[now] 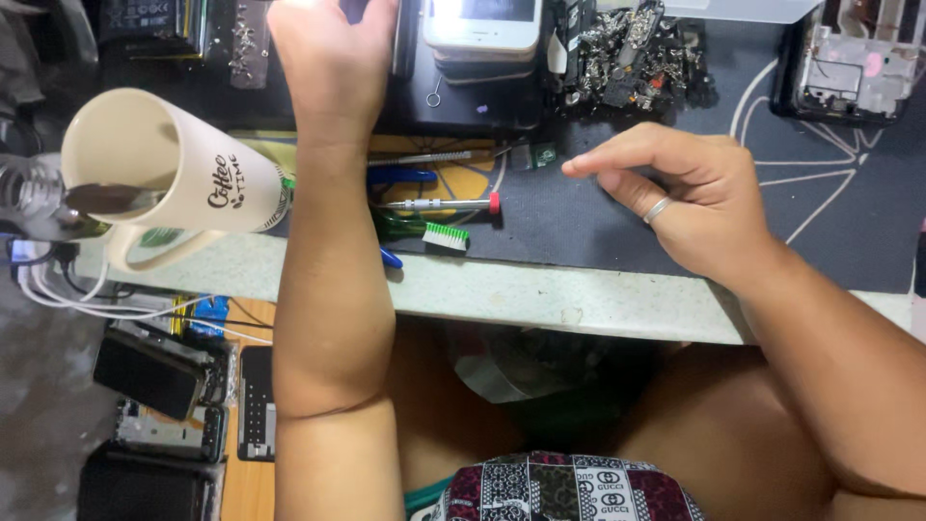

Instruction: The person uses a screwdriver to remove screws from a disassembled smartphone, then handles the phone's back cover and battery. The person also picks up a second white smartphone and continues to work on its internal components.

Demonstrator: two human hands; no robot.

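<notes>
My left hand [333, 58] reaches to the far edge of the workbench, back of the hand up; its fingertips run out of view beside a white phone [482, 24], so what it holds is hidden. My right hand [680, 198], a ring on one finger, hovers over the dark work mat [579, 227] with thumb and forefinger pinched together; nothing shows between them. Just left of those fingertips lies a small green chip [546, 154]. A slim screwdriver with a red cap [439, 205] and a green-handled brush [424, 233] lie beside my left forearm.
A cream mug [174, 164] with a spoon in it stands at the bench's left end. A heap of small metal phone parts [632, 53] and an opened phone frame [854, 68] lie at the back. Phones [159, 371] and white cables [87, 299] lie below the bench.
</notes>
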